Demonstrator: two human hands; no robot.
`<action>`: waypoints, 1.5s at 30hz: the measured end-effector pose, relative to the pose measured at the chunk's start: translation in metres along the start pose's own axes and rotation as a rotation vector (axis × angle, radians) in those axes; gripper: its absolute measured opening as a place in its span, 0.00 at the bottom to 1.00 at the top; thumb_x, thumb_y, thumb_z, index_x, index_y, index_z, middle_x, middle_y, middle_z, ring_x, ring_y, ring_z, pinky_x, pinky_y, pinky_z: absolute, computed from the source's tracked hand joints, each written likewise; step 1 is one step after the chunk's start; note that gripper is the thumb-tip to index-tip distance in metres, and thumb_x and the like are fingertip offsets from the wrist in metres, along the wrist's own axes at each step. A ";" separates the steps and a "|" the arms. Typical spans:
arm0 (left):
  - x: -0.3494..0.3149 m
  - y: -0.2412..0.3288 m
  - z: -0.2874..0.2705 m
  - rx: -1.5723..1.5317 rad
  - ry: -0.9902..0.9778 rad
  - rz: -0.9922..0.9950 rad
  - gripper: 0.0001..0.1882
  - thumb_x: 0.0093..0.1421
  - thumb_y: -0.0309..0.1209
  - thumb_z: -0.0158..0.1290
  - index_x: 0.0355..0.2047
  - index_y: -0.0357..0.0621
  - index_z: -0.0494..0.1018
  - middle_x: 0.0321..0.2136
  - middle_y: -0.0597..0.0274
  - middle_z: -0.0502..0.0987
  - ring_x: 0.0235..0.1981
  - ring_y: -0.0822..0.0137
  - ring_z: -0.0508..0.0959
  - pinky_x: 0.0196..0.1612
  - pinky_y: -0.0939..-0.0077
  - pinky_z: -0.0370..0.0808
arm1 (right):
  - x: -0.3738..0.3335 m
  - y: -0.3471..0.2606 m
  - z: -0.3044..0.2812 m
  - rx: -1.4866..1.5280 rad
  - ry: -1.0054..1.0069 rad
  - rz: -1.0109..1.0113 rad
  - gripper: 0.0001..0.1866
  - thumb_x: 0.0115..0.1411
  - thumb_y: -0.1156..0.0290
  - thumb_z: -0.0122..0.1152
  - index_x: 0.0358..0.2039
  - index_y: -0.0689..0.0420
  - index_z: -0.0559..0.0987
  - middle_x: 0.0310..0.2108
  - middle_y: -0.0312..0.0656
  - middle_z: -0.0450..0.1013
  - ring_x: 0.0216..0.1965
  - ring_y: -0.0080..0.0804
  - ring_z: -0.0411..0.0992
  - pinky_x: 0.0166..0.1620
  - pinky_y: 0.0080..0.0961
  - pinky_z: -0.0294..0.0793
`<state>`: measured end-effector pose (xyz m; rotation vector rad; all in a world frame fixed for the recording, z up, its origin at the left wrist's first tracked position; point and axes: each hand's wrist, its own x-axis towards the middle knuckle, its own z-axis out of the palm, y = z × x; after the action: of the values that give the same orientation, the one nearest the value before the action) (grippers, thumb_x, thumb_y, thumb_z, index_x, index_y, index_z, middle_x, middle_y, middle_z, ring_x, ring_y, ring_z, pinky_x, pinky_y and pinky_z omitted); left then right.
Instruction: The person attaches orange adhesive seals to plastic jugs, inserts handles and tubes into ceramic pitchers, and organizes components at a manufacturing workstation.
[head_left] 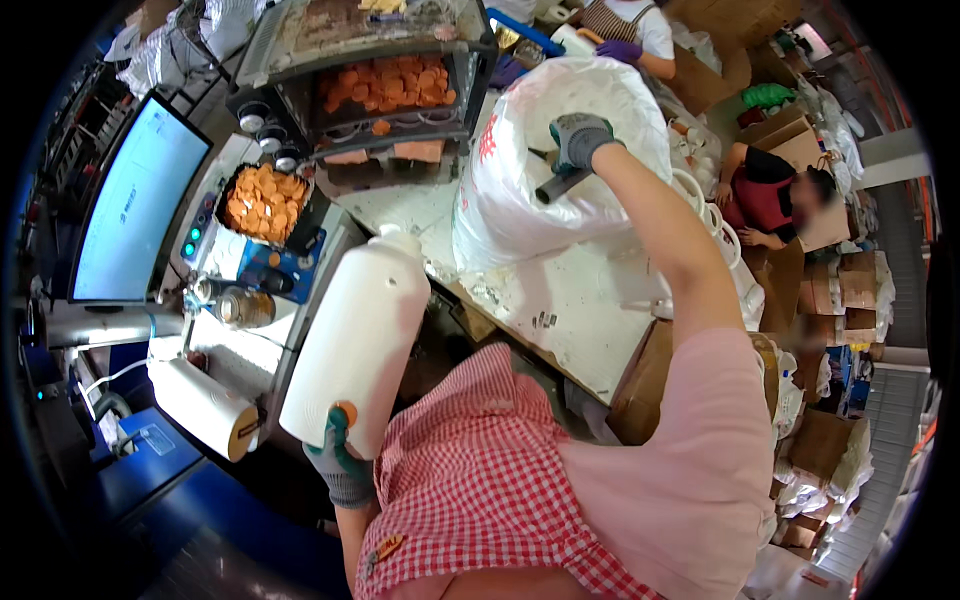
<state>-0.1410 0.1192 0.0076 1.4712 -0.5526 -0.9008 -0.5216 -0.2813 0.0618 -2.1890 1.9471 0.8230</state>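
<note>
A big white plastic bottle (pixel 355 330) with a narrow neck is tilted across my front, its base toward me. My left hand (pixel 343 462), in a grey and green glove, closes on its base end. Beside my thumb, a small orange-brown disc (pixel 346 411) sits against the bottle's side. My right hand (pixel 582 143), gloved the same way, reaches over the mouth of a large white sack (pixel 520 215) with red marks. It grips a dark grey tube-shaped piece (pixel 562 186); whatever lies beyond the fingers is hidden.
An open oven (pixel 365 30) holds many orange-brown pieces; more fill a black tray (pixel 222 205). Left stand a monitor (pixel 135 205), a glass jar (pixel 245 307) and another white cylinder (pixel 200 405). The white table (pixel 560 325) carries small metal bits. Co-workers (pixel 775 195) and cardboard boxes are to the right.
</note>
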 end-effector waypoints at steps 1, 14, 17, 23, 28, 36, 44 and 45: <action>0.003 0.006 0.010 0.208 -0.046 0.117 0.19 0.63 0.35 0.47 0.42 0.26 0.71 0.36 0.53 0.77 0.36 0.62 0.77 0.41 0.70 0.73 | 0.000 -0.002 -0.010 -0.100 0.024 -0.046 0.21 0.47 0.58 0.65 0.43 0.50 0.81 0.44 0.44 0.78 0.47 0.40 0.76 0.48 0.37 0.75; 0.018 0.010 0.035 -0.041 -0.035 0.016 0.22 0.62 0.38 0.51 0.48 0.31 0.69 0.38 0.58 0.77 0.37 0.67 0.77 0.42 0.72 0.73 | 0.010 0.018 0.000 -0.037 0.094 -0.082 0.23 0.51 0.49 0.63 0.41 0.50 0.78 0.43 0.47 0.77 0.44 0.43 0.76 0.47 0.38 0.74; 0.027 0.000 0.022 -0.043 -0.061 0.017 0.23 0.61 0.39 0.52 0.49 0.32 0.68 0.39 0.57 0.76 0.38 0.67 0.76 0.42 0.71 0.73 | 0.021 0.023 0.000 -0.183 0.021 -0.175 0.22 0.51 0.52 0.64 0.43 0.49 0.78 0.42 0.44 0.77 0.45 0.41 0.75 0.48 0.39 0.73; 0.026 0.014 0.019 -0.121 -0.014 -0.006 0.28 0.59 0.42 0.55 0.51 0.32 0.67 0.41 0.57 0.76 0.40 0.67 0.76 0.45 0.70 0.74 | -0.004 0.031 0.001 -0.519 0.305 -0.231 0.23 0.48 0.61 0.63 0.47 0.46 0.75 0.50 0.44 0.71 0.49 0.39 0.72 0.49 0.39 0.71; 0.024 0.009 0.003 -0.048 0.099 -0.046 0.19 0.61 0.35 0.55 0.46 0.30 0.71 0.36 0.59 0.78 0.37 0.69 0.77 0.45 0.73 0.74 | 0.011 0.063 0.027 0.099 0.640 -0.010 0.24 0.51 0.61 0.62 0.48 0.57 0.74 0.41 0.52 0.74 0.45 0.45 0.74 0.49 0.38 0.72; 0.036 0.009 0.002 0.017 -0.038 0.001 0.16 0.57 0.32 0.55 0.43 0.35 0.74 0.32 0.64 0.76 0.32 0.72 0.76 0.36 0.78 0.73 | -0.144 -0.114 0.006 1.668 -0.055 -0.476 0.15 0.69 0.61 0.47 0.47 0.56 0.75 0.34 0.32 0.70 0.31 0.19 0.68 0.36 0.21 0.74; 0.027 0.032 -0.031 -0.168 -0.122 -0.167 0.26 0.57 0.40 0.58 0.50 0.35 0.70 0.41 0.56 0.77 0.41 0.66 0.78 0.44 0.72 0.77 | -0.239 -0.270 0.001 0.928 0.294 -1.148 0.18 0.56 0.79 0.60 0.48 0.56 0.74 0.37 0.42 0.78 0.34 0.35 0.78 0.38 0.26 0.78; 0.026 0.033 -0.035 -0.284 -0.123 -0.137 0.29 0.56 0.40 0.60 0.52 0.35 0.68 0.43 0.56 0.77 0.43 0.65 0.78 0.46 0.71 0.77 | -0.241 -0.274 0.002 0.930 0.264 -1.154 0.19 0.55 0.79 0.61 0.49 0.56 0.75 0.40 0.42 0.78 0.36 0.39 0.78 0.41 0.29 0.78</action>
<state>-0.0925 0.1152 0.0320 1.2123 -0.3976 -1.1349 -0.2726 -0.0167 0.0933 -2.1981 0.5293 -0.4664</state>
